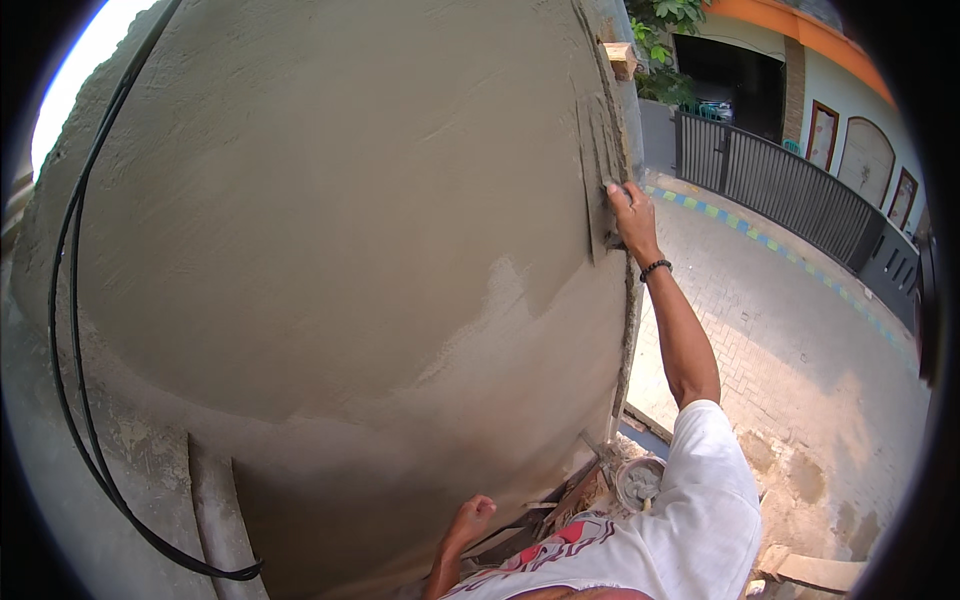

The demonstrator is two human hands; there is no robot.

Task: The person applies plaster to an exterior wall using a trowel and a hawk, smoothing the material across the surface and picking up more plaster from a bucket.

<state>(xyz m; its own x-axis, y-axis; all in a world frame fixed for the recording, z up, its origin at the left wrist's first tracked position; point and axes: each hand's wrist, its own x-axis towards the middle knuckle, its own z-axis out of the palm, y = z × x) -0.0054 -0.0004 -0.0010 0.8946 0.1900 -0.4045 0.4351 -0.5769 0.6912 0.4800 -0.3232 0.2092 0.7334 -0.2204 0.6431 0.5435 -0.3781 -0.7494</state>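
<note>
My right hand [630,215] reaches up to the right edge of a grey plastered wall [350,200]. It is closed round a plastering trowel [599,228], whose blade lies against the wet plaster and is partly hidden by the fingers. Fresh ridges of plaster run along the edge just above the blade. Low in front of my body, my left hand [472,518] is curled into a loose fist, with nothing seen in it. The plaster is darker and smoother above, paler and drier-looking lower down.
Black cables [72,270] hang down the wall's left side. A bucket [640,483] with grey mix stands below my right arm. A wooden piece [620,60] juts out at the upper right edge. Beyond lie a paved street [790,340] and a dark metal gate [780,178].
</note>
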